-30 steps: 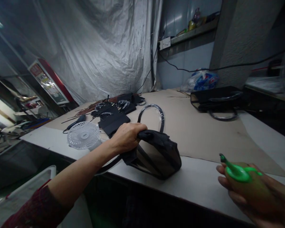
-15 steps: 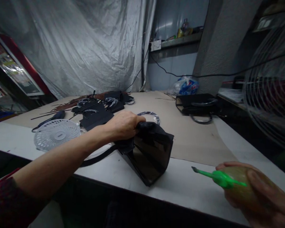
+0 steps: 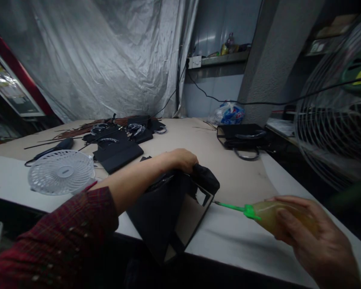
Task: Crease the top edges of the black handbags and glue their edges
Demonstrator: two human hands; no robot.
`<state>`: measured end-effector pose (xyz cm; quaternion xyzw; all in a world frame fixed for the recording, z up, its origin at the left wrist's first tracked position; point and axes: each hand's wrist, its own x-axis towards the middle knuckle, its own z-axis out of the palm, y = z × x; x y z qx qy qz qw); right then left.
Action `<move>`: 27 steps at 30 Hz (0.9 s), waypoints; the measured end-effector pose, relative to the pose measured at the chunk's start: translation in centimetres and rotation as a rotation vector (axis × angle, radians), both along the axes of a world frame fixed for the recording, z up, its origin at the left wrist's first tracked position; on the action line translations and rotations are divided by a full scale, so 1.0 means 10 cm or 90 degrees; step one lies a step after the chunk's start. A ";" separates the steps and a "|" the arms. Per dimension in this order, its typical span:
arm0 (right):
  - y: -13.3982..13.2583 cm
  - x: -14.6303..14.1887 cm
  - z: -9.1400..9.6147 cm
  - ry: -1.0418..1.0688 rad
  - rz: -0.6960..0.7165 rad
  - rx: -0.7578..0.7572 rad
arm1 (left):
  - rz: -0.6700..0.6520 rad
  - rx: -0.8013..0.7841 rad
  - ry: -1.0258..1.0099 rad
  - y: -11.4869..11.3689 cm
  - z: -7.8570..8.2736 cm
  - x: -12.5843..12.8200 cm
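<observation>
A black handbag (image 3: 159, 212) is tilted at the table's front edge, its tan side panel facing right. My left hand (image 3: 183, 159) is closed on the bag's upper part; the fingertips are hidden behind it. In my right hand (image 3: 313, 233) is a squeeze bottle (image 3: 270, 216) of yellowish liquid with a long green nozzle. The dark nozzle tip points left and appears at the bag's right edge; whether it touches I cannot tell.
A white round fan (image 3: 63, 171) stands left of my arm. Several black bag pieces (image 3: 118, 152) lie behind it. Another black bag (image 3: 240, 136) is at the back right, near a large wire-caged fan (image 3: 327, 108). A cable (image 3: 258, 103) hangs across the right.
My left hand has turned the bag and moved it slightly right. The bottle in my right hand has come left, bringing its nozzle to the bag's edge.
</observation>
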<state>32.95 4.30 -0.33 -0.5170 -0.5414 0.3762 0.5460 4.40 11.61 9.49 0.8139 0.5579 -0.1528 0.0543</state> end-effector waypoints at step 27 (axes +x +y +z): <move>0.23 -0.36 -0.34 -0.320 0.108 0.389 | 0.097 -0.078 -0.029 0.15 -0.66 -0.14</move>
